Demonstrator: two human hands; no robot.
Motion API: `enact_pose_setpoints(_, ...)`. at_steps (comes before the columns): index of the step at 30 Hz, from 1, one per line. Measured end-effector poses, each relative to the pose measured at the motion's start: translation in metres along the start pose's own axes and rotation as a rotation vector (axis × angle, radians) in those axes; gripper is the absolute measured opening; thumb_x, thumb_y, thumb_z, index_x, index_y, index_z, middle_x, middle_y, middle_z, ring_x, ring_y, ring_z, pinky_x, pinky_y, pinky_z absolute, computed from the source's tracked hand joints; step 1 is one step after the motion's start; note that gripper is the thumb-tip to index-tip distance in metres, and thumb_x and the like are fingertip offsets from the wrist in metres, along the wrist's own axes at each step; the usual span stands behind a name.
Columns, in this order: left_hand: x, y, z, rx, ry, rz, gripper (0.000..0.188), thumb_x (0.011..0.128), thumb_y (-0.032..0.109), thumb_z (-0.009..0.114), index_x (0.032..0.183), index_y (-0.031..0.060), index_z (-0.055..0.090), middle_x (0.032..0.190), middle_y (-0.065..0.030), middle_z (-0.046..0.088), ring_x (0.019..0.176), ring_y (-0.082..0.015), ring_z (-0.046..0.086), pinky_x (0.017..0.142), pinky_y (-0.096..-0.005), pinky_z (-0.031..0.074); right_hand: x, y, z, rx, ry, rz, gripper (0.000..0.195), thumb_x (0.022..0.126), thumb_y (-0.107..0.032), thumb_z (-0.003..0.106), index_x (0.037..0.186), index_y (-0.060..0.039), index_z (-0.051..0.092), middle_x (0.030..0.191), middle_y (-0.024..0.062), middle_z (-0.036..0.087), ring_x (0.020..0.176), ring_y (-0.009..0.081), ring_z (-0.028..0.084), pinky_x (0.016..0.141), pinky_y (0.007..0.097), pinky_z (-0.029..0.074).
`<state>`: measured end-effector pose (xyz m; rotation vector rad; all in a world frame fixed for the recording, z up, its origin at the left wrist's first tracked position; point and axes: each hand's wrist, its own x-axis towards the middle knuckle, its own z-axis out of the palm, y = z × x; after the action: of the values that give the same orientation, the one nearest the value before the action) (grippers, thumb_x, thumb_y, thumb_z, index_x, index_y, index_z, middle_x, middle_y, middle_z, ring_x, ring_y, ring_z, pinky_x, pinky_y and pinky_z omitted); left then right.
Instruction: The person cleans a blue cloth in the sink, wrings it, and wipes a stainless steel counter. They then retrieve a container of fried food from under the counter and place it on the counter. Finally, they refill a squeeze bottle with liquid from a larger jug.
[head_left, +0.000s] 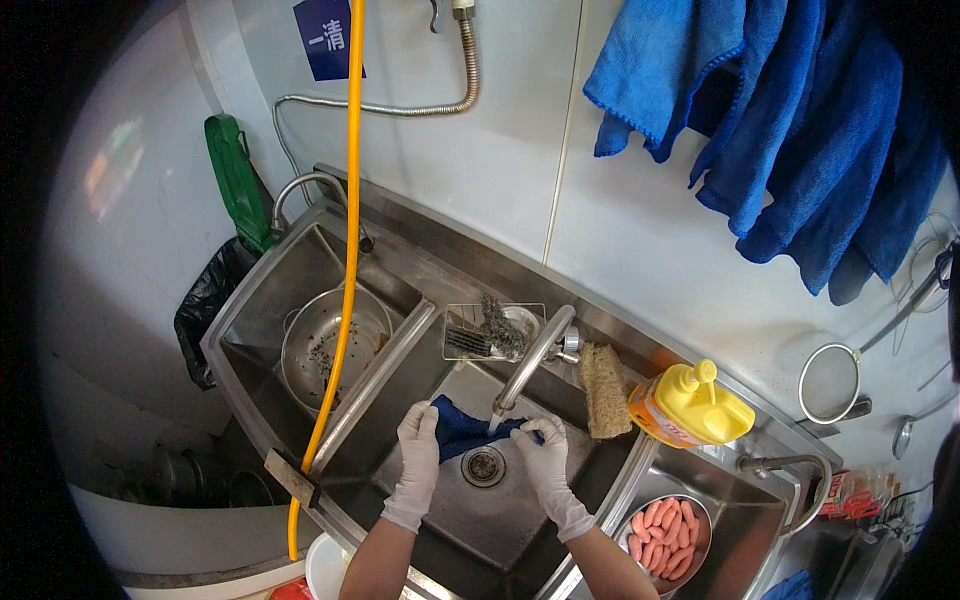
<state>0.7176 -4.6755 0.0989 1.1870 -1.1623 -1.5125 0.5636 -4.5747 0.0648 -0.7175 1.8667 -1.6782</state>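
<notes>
Over the middle basin of a stainless steel sink (517, 517), a dark blue cloth (469, 429) is stretched between my two gloved hands. My left hand (420, 442) pinches its left end and my right hand (546, 454) its right end. Water runs from the curved faucet (536, 360) onto the cloth. The drain (484, 466) shows just below it. Both hands wear thin white gloves.
A wire basket (495, 358) with scrubbers, a loofah (606, 390) and a yellow pump bottle (705, 409) line the back ledge. The left basin holds a dirty metal pot (300, 375), the right one a bowl of sausages (667, 536). A yellow hose (352, 187) crosses the left side; blue towels (810, 150) hang above.
</notes>
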Motion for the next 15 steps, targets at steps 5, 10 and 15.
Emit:
enact_pose_setpoints(5, 0.002, 0.011, -0.005, 0.036, -0.276, -0.114, 0.015, 0.087, 0.005, 0.060, 0.101, 0.0017, 0.065, 0.088, 0.0002, 0.063, 0.082, -0.0059, 0.055, 0.074, -0.0216, 0.045, 0.005, -0.011, -0.005, 0.190, -0.231, 0.145, 0.010, 0.080, -0.002, 0.066, 0.086, -0.0025, 0.057, 0.083, 0.0008, 0.058, 0.081, 0.0083, 0.052, 0.072, 0.0242, 0.045)
enact_pose_setpoints(10, 0.005, 0.019, 0.000, 0.294, -0.434, 0.040, 0.009, 0.086, 0.005, 0.062, 0.094, 0.0008, 0.065, 0.086, -0.0010, 0.063, 0.082, -0.0074, 0.056, 0.076, -0.0231, 0.046, 0.026, 0.009, -0.010, 0.064, -0.503, 0.152, 0.025, 0.080, -0.004, 0.065, 0.103, -0.0030, 0.055, 0.088, 0.0050, 0.061, 0.085, 0.0120, 0.055, 0.078, 0.0275, 0.046)
enact_pose_setpoints(15, -0.010, 0.053, 0.039, 0.140, -0.551, 0.077, 0.005, 0.088, 0.002, 0.058, 0.090, 0.0011, 0.062, 0.084, 0.0002, 0.061, 0.078, -0.0061, 0.055, 0.071, -0.0228, 0.046, 0.021, -0.033, -0.008, -0.105, -0.819, 0.041, 0.046, 0.079, -0.014, 0.069, 0.121, -0.0026, 0.055, 0.097, 0.0097, 0.066, 0.087, 0.0175, 0.062, 0.081, 0.0323, 0.049)
